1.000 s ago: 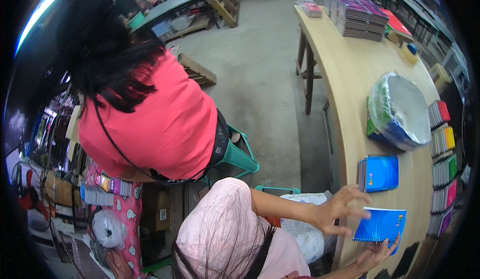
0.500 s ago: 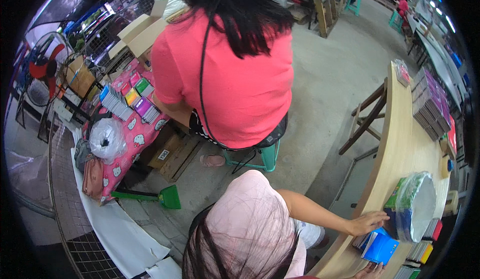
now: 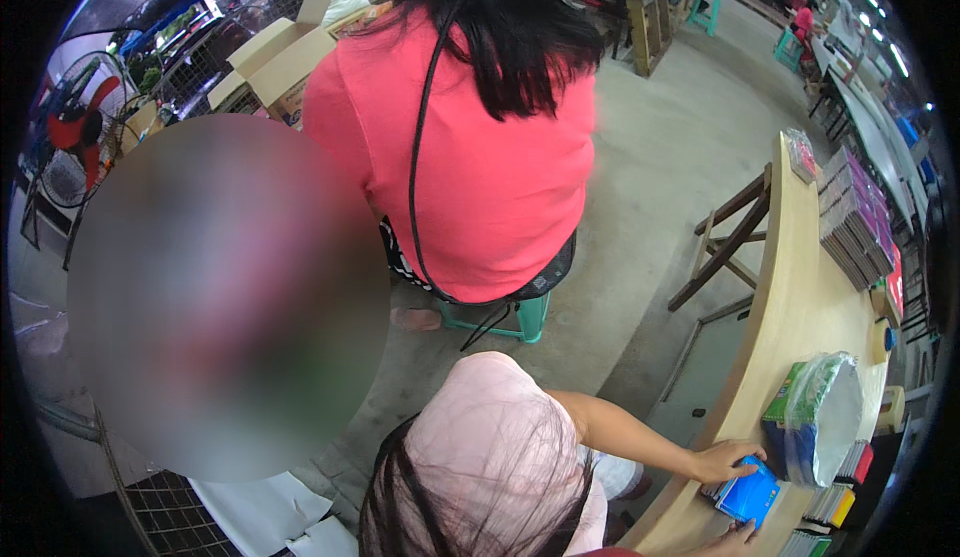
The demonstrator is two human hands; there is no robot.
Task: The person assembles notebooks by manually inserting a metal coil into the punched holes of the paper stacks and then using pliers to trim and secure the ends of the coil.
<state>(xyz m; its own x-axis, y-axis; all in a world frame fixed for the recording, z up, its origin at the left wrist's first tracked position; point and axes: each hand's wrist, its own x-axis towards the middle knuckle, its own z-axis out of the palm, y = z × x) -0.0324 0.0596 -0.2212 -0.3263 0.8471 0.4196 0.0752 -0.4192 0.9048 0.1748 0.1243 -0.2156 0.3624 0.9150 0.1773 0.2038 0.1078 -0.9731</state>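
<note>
A small stack of blue-covered notebooks (image 3: 750, 494) lies on the light wooden table at the lower right. My left hand (image 3: 728, 460), its arm reaching out from a pale pink sleeve, grips the stack's upper edge with bent fingers. At the opposite, lower edge, my right hand (image 3: 738, 537) holds the same stack; only part of it shows above the picture's bottom. Just beyond the notebooks stands a plastic-wrapped bundle (image 3: 815, 419) with green and blue sides.
More small notebooks (image 3: 832, 505) with red, yellow and green covers sit along the table's far side. Purple notebook stacks (image 3: 857, 219) stand farther up the table (image 3: 790, 287). A co-worker in a pink shirt (image 3: 465, 167) sits on a green stool (image 3: 535, 319). A blurred oval hides the left area.
My left hand has come down from above the blue notebooks and closed on their upper edge. My right hand stays at the lower edge. The view has shifted slightly.
</note>
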